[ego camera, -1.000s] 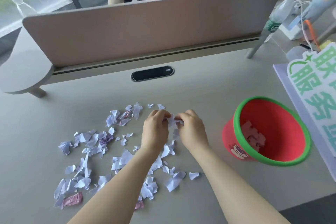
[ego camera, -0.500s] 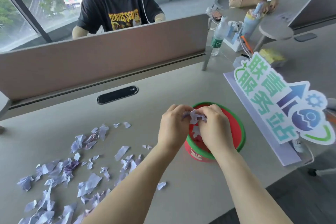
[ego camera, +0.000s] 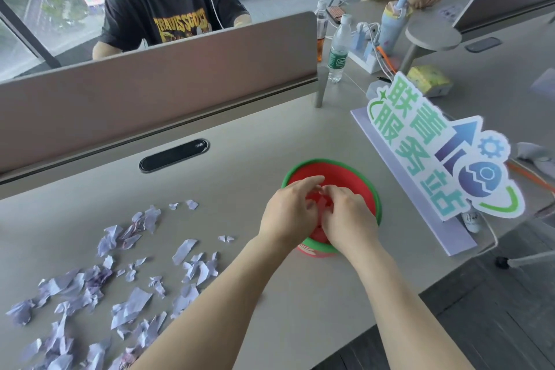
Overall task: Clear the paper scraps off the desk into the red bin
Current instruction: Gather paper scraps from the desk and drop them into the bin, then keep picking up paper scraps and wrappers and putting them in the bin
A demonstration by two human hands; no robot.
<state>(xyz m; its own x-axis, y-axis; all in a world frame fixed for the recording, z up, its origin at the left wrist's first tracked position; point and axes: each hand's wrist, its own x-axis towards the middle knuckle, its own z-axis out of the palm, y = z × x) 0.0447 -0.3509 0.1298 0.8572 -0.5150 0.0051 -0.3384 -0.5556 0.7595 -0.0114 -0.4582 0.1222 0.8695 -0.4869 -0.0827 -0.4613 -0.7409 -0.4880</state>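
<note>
Both hands over the red bin, fingers spread loose

The left hand [ego camera: 289, 210] and right hand [ego camera: 348, 216] sit side by side above the red bin [ego camera: 345, 170] with fingers released; pale scraps show in the gap between them. Many paper scraps [ego camera: 120, 288] lie scattered on the bench [ego camera: 255, 141], well left of the bin.

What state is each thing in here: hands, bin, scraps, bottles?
Left hand: over the bin, fingers spread open.
Right hand: over the bin, fingers loosely curled; grip unclear.
Bin: upright, open-topped, pale scraps seen between the hands.
Scraps: still scattered on the desk, left of the bin.
Clear bottle: upright, capped.
Sign: standing upright in its base.
</note>
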